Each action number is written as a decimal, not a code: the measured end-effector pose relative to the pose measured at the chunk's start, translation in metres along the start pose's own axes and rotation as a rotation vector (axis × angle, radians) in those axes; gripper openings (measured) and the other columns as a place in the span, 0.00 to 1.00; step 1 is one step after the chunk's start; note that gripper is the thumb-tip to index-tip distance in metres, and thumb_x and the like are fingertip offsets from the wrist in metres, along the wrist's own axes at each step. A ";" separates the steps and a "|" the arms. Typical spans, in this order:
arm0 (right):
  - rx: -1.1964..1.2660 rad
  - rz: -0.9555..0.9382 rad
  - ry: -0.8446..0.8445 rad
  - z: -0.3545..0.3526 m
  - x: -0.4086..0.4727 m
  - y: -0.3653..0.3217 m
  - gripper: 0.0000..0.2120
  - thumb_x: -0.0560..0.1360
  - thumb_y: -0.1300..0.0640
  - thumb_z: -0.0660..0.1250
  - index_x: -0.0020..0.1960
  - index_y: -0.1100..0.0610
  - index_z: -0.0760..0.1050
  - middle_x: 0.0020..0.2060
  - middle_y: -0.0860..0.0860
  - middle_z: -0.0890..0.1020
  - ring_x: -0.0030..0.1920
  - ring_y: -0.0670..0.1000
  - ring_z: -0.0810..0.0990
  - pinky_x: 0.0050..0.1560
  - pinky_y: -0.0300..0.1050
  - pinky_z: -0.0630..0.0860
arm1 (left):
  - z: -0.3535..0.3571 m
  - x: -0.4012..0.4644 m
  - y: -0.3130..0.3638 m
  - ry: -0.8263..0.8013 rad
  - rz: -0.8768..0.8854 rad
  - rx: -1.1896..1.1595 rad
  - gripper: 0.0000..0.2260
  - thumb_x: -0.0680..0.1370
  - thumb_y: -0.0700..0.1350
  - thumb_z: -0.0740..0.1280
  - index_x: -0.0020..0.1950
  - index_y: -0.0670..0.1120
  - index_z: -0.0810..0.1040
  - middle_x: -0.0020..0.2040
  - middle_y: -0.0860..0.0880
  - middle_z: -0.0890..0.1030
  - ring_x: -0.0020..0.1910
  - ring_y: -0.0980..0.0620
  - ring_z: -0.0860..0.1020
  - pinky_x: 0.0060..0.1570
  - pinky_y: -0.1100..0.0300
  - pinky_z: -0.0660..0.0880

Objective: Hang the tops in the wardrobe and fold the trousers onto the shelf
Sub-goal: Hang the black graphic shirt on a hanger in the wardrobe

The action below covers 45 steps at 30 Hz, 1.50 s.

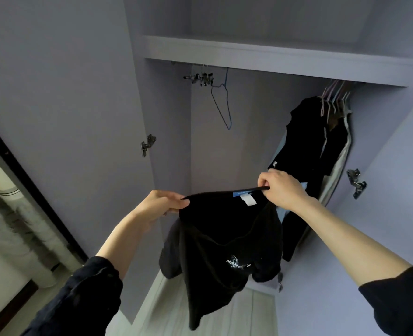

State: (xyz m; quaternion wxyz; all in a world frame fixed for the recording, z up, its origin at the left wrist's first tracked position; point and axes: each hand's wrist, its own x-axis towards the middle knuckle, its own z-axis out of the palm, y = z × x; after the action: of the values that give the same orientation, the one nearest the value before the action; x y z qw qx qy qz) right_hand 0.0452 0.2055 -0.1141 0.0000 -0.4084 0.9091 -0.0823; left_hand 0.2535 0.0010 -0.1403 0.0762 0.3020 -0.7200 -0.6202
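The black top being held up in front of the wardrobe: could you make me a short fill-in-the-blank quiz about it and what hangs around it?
1. The black top is held up by ____ hands, the left hand and the right hand.
2. The empty wire hanger on the rail is ____ in colour.
3. The sewn-in label at the top's collar is ____.
4. The dark hanging clothes are on the ____ side of the wardrobe.

Missing words: two; blue; white; right
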 end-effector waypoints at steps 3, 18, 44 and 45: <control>0.115 0.153 -0.013 0.005 0.011 0.010 0.06 0.73 0.63 0.66 0.43 0.52 0.73 0.44 0.49 0.76 0.46 0.51 0.77 0.44 0.43 0.71 | -0.014 0.008 0.004 0.002 -0.010 -0.089 0.07 0.71 0.41 0.73 0.48 0.44 0.83 0.39 0.53 0.83 0.35 0.60 0.77 0.40 0.62 0.64; 1.329 0.599 -0.468 0.036 0.125 0.032 0.05 0.73 0.64 0.69 0.46 0.55 0.76 0.42 0.50 0.80 0.41 0.47 0.78 0.42 0.40 0.70 | -0.046 0.102 0.030 0.089 -0.115 -0.199 0.04 0.73 0.40 0.70 0.47 0.43 0.81 0.38 0.50 0.83 0.34 0.57 0.77 0.31 0.66 0.65; 1.646 0.489 -0.006 0.028 0.389 0.015 0.09 0.79 0.63 0.55 0.44 0.56 0.73 0.28 0.49 0.61 0.14 0.42 0.56 0.17 0.30 0.51 | -0.021 0.219 0.071 0.354 -0.166 -0.395 0.07 0.75 0.35 0.67 0.37 0.43 0.77 0.29 0.51 0.81 0.31 0.56 0.79 0.42 0.60 0.72; 1.624 0.468 0.023 0.025 0.387 0.014 0.09 0.80 0.62 0.54 0.49 0.55 0.73 0.28 0.49 0.60 0.15 0.41 0.55 0.17 0.31 0.50 | -0.022 0.220 0.069 0.354 -0.174 -0.391 0.07 0.74 0.35 0.67 0.37 0.43 0.78 0.30 0.50 0.81 0.32 0.56 0.79 0.42 0.60 0.73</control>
State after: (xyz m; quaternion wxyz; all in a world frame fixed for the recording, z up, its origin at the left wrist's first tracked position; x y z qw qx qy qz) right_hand -0.2214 -0.0769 -0.1149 0.3012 -0.0821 0.6288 -0.7121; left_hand 0.0633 -0.1310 -0.1287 0.2042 0.4459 -0.5334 -0.6892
